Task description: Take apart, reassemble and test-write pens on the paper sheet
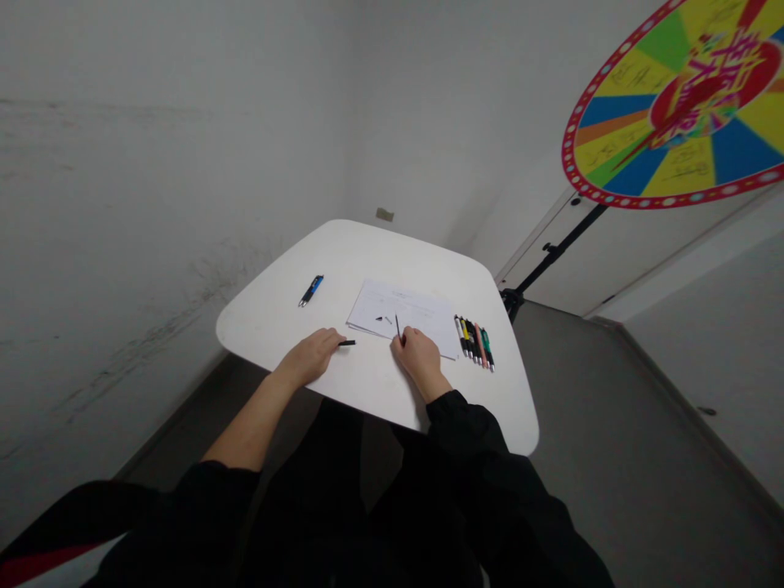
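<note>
My left hand (314, 354) rests at the near side of the table, closed around a black pen barrel (348, 342) whose end sticks out to the right. Over the near edge of the white paper sheets (410, 304), my right hand (419, 356) pinches a thin dark pen refill (397, 325) that points up and away. On the paper, just left of the refill, lie a small black pen tip (379, 318) and a tiny spring-like part (388, 320). The fingers cover the lower end of the refill and most of the barrel.
A row of several pens (474, 343) lies right of the paper on the white table (367, 384). Blue and black pens (311, 291) lie at the left. Walls stand behind and to the left. A colourful prize wheel (679, 106) on a black stand rises at the right.
</note>
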Action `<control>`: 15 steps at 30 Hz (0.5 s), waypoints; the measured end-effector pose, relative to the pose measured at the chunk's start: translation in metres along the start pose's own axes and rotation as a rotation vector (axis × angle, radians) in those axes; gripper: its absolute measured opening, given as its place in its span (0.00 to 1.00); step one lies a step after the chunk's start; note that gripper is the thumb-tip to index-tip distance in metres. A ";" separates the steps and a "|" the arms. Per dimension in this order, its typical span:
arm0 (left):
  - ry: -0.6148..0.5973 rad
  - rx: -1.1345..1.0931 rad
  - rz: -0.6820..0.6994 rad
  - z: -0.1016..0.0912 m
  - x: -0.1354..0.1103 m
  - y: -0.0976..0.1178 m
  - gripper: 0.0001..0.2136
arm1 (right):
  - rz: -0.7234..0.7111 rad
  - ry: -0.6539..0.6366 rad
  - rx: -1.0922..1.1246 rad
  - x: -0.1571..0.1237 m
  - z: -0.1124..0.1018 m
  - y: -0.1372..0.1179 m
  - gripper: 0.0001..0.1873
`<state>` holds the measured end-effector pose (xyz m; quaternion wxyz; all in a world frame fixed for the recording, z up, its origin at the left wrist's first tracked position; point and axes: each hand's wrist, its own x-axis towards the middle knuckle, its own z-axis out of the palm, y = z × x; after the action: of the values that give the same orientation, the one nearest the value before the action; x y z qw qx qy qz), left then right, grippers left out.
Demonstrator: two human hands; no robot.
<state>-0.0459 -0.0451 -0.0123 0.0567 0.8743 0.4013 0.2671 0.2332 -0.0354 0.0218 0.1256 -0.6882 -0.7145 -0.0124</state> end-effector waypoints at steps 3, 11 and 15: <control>0.007 -0.005 0.007 0.001 0.000 -0.001 0.17 | 0.008 -0.018 0.004 0.000 -0.002 -0.001 0.13; 0.023 -0.011 0.005 0.002 0.001 -0.003 0.15 | -0.005 0.054 0.085 -0.001 -0.005 0.002 0.17; 0.030 -0.015 0.017 0.000 0.001 -0.001 0.15 | -0.173 0.081 0.265 -0.004 -0.001 0.002 0.13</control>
<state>-0.0459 -0.0440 -0.0120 0.0548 0.8732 0.3925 0.2837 0.2350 -0.0392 0.0220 0.2425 -0.6006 -0.7607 0.0436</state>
